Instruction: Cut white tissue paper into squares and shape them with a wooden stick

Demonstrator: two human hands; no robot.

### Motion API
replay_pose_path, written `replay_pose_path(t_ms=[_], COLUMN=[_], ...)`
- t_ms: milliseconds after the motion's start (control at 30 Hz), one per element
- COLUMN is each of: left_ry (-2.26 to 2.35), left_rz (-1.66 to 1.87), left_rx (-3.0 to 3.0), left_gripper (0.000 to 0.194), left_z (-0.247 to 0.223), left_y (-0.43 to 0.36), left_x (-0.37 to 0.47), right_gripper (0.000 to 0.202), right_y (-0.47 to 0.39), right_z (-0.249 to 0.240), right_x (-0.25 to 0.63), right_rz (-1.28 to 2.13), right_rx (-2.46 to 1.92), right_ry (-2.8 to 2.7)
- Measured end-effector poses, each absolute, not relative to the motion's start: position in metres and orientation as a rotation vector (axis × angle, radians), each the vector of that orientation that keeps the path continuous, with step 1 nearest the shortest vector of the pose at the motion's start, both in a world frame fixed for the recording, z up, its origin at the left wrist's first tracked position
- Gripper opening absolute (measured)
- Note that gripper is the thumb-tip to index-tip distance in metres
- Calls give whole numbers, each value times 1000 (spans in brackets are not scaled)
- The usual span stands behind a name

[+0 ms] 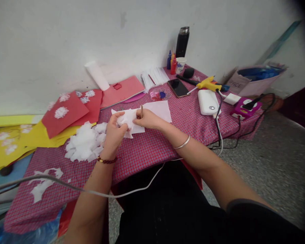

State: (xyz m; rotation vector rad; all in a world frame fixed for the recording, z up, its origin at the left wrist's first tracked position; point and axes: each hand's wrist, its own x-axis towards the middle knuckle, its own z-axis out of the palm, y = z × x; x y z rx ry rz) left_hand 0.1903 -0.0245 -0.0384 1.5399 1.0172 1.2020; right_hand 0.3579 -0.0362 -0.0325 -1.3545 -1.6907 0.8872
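Observation:
My left hand (115,130) grips a piece of white tissue paper (129,117) between thumb and fingers, above the tablecloth. My right hand (150,119) is closed around a thin brown stick (141,112), perhaps a pencil, with its fingertips at the right part of the tissue; its lower tip is hidden. Under and behind the hands lies a pale paper sheet (159,111). Against my left wrist's outer side is a heap of crumpled, cut white tissue pieces (83,142).
Red cards (63,113) with white paper flowers lie left, over yellow sheets (2,135). Behind are a white roll (98,75), paint bottles (173,66) and a black flask (183,42). A phone (178,88), yellow glue gun (208,83) and white power bank (208,101) lie right. A cable (132,195) crosses my left forearm.

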Motion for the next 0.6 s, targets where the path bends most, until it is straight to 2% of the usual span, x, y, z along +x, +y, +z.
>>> replay_pose_path(t_ms=[100,233,300,467,600], left_ry=[984,928,932,901,968], left_rz=[1211,1204,1189,1142,1163], left_rx=[1560,1566,1561,1543,1557], left_gripper=[48,48,49,49,33], left_z=[-37,-37,-37,-35,-35], left_y=[-25,-27,-27,-29,-29], left_x=[191,191,191,191,191], right_gripper=[4,20,17,6,13], right_y=[-37,-39,-39,-41,-46], right_z=[-32,-31,-31,-29,-24], right_x=[357,356,356,355,351], right_rz=[987,1214,1228,1049,808], right_rx=[-1265,-1038,-1066,-1269,-1373], right_ry=[-1666,-1658,-1660,-1724,-1830])
